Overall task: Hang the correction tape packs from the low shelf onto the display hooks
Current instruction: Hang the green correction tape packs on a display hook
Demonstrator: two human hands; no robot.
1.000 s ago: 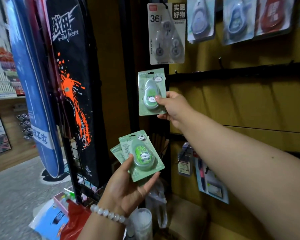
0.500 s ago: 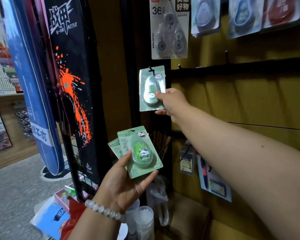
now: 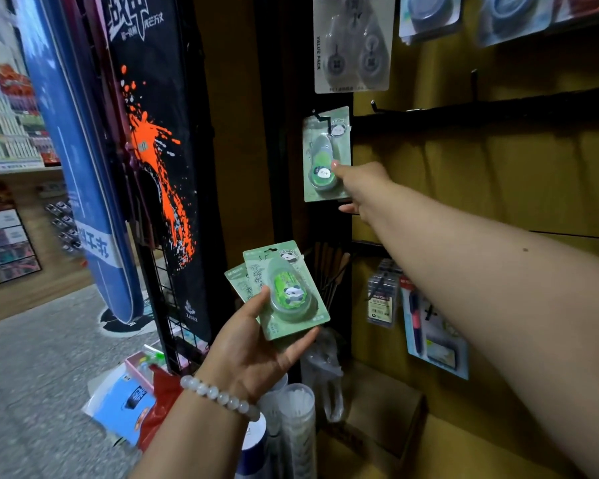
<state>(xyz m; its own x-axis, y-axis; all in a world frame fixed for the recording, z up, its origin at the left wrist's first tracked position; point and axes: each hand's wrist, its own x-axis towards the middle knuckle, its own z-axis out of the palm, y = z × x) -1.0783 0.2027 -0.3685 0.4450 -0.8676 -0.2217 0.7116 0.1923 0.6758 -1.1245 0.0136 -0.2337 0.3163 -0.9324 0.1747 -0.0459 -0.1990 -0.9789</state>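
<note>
Right hand (image 3: 358,183) pinches a green correction tape pack (image 3: 326,155), upright, its top hole at the display hook (image 3: 317,115); left hand (image 3: 253,347), below, clasps spare packs (image 3: 284,290).

Right hand (image 3: 358,183) reaching out, thumb pressed on a green panda correction tape pack (image 3: 325,155) hanging on a black display hook (image 3: 320,117), left hand (image 3: 253,347) with a bead bracelet (image 3: 220,397) holding two more green panda packs (image 3: 286,288) fanned, palm up, grey value pack (image 3: 353,43) hanging above
</note>
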